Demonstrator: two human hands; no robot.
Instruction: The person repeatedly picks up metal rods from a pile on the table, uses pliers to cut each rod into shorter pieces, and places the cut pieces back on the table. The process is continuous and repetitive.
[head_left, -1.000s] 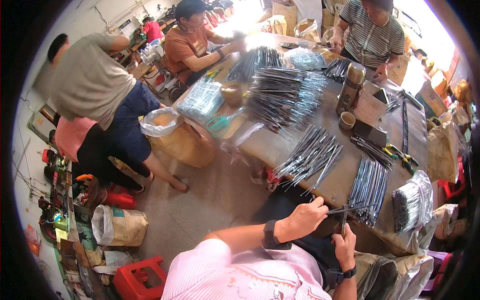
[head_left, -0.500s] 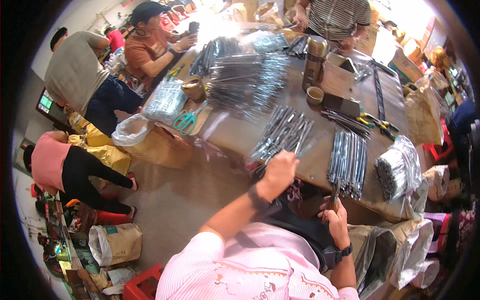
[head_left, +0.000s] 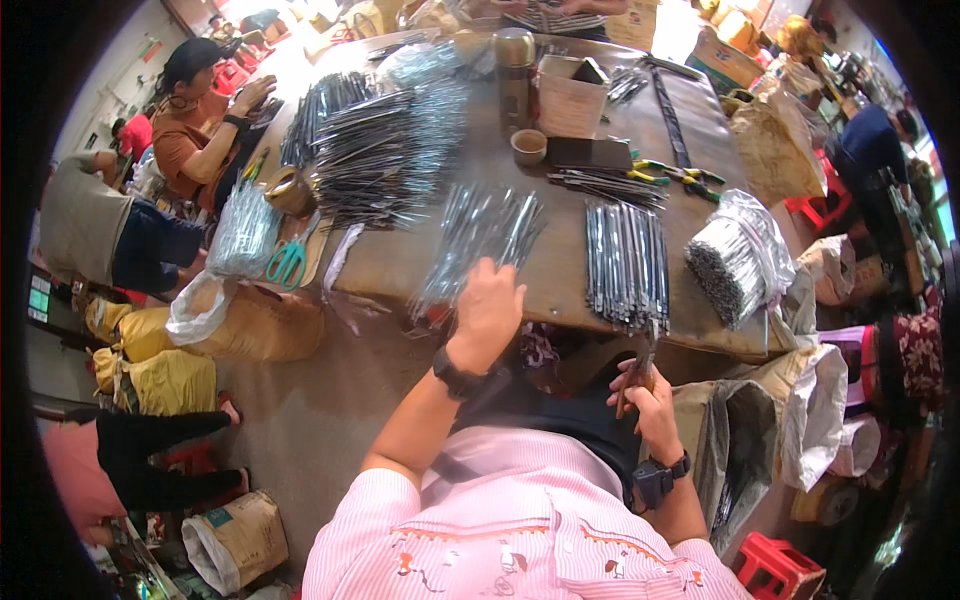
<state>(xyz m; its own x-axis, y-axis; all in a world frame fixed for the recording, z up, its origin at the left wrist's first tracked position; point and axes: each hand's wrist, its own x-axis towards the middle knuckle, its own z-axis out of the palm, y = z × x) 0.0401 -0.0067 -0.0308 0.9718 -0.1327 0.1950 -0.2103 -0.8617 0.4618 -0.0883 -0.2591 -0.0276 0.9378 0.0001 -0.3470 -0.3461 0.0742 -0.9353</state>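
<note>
My left hand (head_left: 488, 308), with a dark watch on the wrist, is at the near end of a loose pile of thin shiny strips (head_left: 490, 225). Its fingers are curled over the strips; what they pinch is hidden. My right hand (head_left: 650, 400) grips the dark brown handles of a pair of pliers (head_left: 637, 377) below the table edge. The pliers' metal jaws point up at the near end of a neat row of dark metallic strips (head_left: 627, 260). Blur covers part of the loose pile.
A plastic-wrapped bundle (head_left: 735, 255) lies right of the row. Behind are a cup (head_left: 528, 147), a steel flask (head_left: 515, 80) and yellow-handled pliers (head_left: 650, 168). A large strip pile (head_left: 370, 160) and teal scissors (head_left: 288, 262) lie left. Other people stand or sit around.
The whole view has shifted, so the table's things stand farther left and higher. My left hand stays at the loose strips, and my right hand still holds the pliers by the row.
</note>
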